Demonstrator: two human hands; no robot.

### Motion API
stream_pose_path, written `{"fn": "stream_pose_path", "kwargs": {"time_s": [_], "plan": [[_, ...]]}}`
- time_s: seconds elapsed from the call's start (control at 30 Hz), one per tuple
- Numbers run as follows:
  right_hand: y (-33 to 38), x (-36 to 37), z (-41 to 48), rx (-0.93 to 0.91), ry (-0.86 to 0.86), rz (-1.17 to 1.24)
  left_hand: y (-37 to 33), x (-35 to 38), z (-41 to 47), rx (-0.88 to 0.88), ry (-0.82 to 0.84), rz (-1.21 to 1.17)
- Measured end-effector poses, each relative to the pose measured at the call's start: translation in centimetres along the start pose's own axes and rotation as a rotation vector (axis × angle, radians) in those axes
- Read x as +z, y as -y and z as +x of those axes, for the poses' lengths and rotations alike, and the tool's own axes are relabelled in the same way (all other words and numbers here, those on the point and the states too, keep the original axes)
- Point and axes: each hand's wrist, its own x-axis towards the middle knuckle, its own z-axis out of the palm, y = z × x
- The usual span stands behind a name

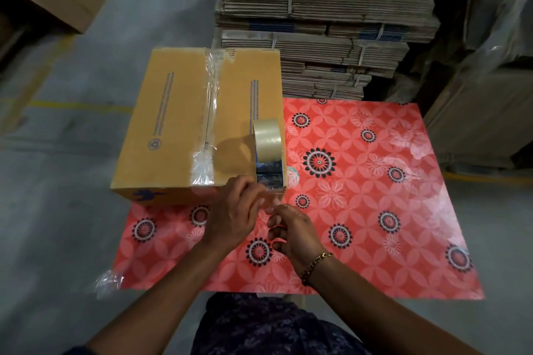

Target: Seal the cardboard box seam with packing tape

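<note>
- Cardboard box sits closed on the far-left part of the desk, at about 10 o'clock from the hands; its left side overhangs the desk edge.
- Desk covered in red floral-patterned sheet.
- Clear packing tape strip runs along the box's centre seam, wrinkled, folding over the near edge.
- Tape roll stands on edge at the box's near-right corner, at 12 o'clock from the hands.
- Left hand at the near box edge, fingers curled and touching the roll's lower part where loose tape comes off.
- Right hand just beside the left, at its 4 o'clock, fingers pinched on the clear tape end; exact grip hard to make out.
- Gold bracelet on the right wrist.
- Bundled stack of flat cardboard rises behind the desk at 12 o'clock.
- Crumpled clear tape scrap clings at the desk's near-left corner, 8 o'clock.
</note>
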Motion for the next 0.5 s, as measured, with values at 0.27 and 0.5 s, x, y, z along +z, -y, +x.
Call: {"fn": "stream_pose_path", "kwargs": {"time_s": [0.27, 0.5], "plan": [[0.3, -0.2, -0.1, 0.006, 0.096, -0.016, -0.2, -0.4, 0.1, -0.021, -0.037, -0.064], [-0.5, -3.7, 0.3, -0.423, -0.082, -0.475, 0.2, -0.3, -0.1, -0.116, -0.017, -0.161]]}}
